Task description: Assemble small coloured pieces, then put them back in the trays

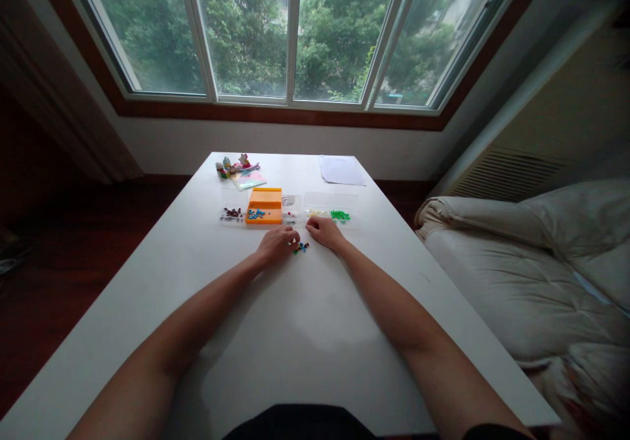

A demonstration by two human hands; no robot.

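Observation:
My left hand [278, 245] rests on the table with its fingers curled together. Just right of its fingertips lies a little cluster of small building bricks [302, 247] in blue, brown and green. My right hand [325, 231] is closed with knuckles up, at the front edge of the clear boxes. Whatever either hand pinches is too small or hidden. Beyond my left hand stands an open orange box [266, 215] with loose blue bricks [256, 214]. Green bricks [340, 215] fill part of a clear box behind my right hand, beside pale yellow bricks [314, 213].
Dark brown bricks [232, 213] sit in a clear box at the left. At the back left, small brick figures [229, 167] stand near a colourful sheet [250, 178]. White paper [342, 170] lies at the back right of the white table [305, 335]. A covered sofa [522, 269] flanks the right side.

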